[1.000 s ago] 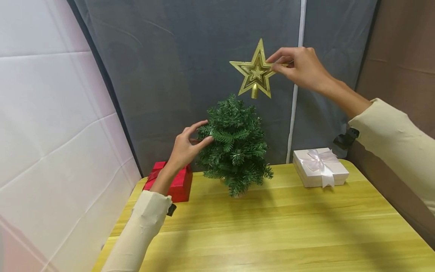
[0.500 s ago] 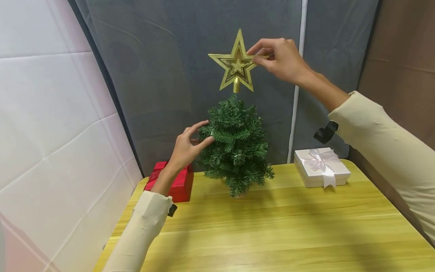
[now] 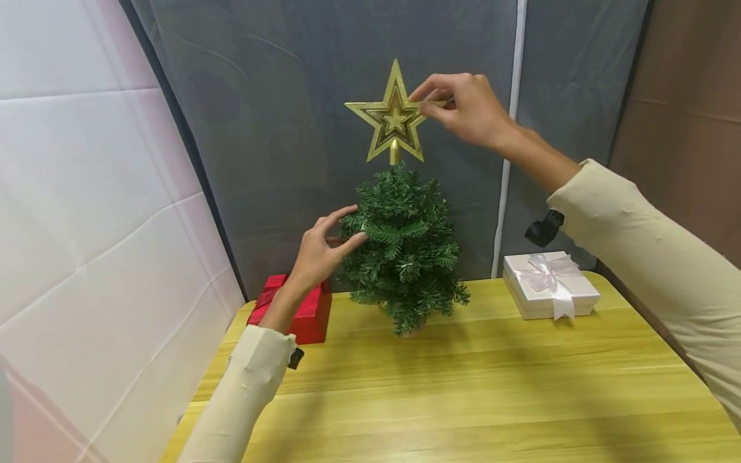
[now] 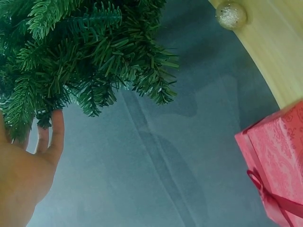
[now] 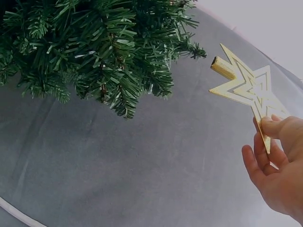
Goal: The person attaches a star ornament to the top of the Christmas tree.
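Note:
A small green artificial Christmas tree (image 3: 402,251) stands upright on the table. My right hand (image 3: 466,106) pinches one side point of a gold star tree topper (image 3: 395,121) between thumb and fingers. The star is upright, its short tube right at the tip of the tree in the head view. In the right wrist view the tube (image 5: 222,67) faces the branches, with a gap showing between them. My left hand (image 3: 318,247) holds the tree's upper left side, thumb and fingers curved about the branches; some fingertips are hidden among the needles (image 4: 28,94).
A red gift box (image 3: 309,315) sits at the back left, behind my left forearm. At the back right lies a white gift box (image 3: 550,286) with a pale ribbon bow. Near the tree's base is a glittery ball (image 4: 231,15). Grey cloth (image 3: 278,128) hangs behind the table (image 3: 440,399).
The star, held in my right hand, has moved left from the tree's upper right to over its tip, rising and then lowering slightly. My left hand has stayed at the branches.

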